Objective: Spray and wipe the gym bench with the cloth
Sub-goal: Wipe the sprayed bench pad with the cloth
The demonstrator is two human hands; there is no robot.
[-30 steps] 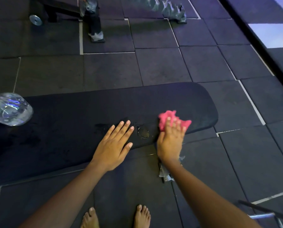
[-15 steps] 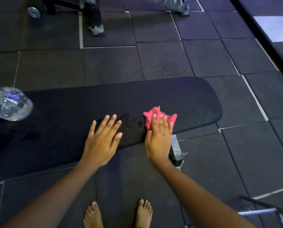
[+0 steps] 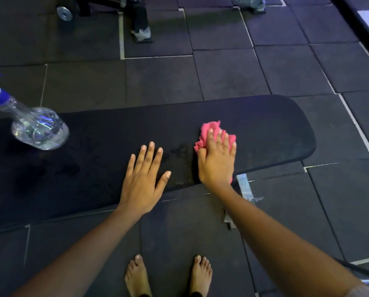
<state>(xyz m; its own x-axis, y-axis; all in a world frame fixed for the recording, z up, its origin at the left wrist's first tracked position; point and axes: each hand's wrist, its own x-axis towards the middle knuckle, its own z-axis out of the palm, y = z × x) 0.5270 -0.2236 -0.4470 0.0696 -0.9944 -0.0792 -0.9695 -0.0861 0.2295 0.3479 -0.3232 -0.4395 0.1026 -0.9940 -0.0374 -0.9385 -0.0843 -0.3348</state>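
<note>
The pink cloth is pressed flat under the right hand, toward the right end of the bench, with fingers spread over it rather than curled around it; the cloth is bunched, so only part of it is likely in contact with the pad. The left hand is laid open and empty on the pad just left of a wet patch, nothing being held. A slip is the main risk judged from here: weight is borne on the left palm beside damp upholstery, and bare feet are planted on the floor near the bench's edge (drips there would not help). The cloth could also be pushed off the near edge, since the right palm sits close to it. At the far left, a clear spray bottle is set on the pad, tilted in view, with clear liquid seen in its base; its level cannot be judged. If bumped during wiping, it could be tipped or rolled off.
</note>
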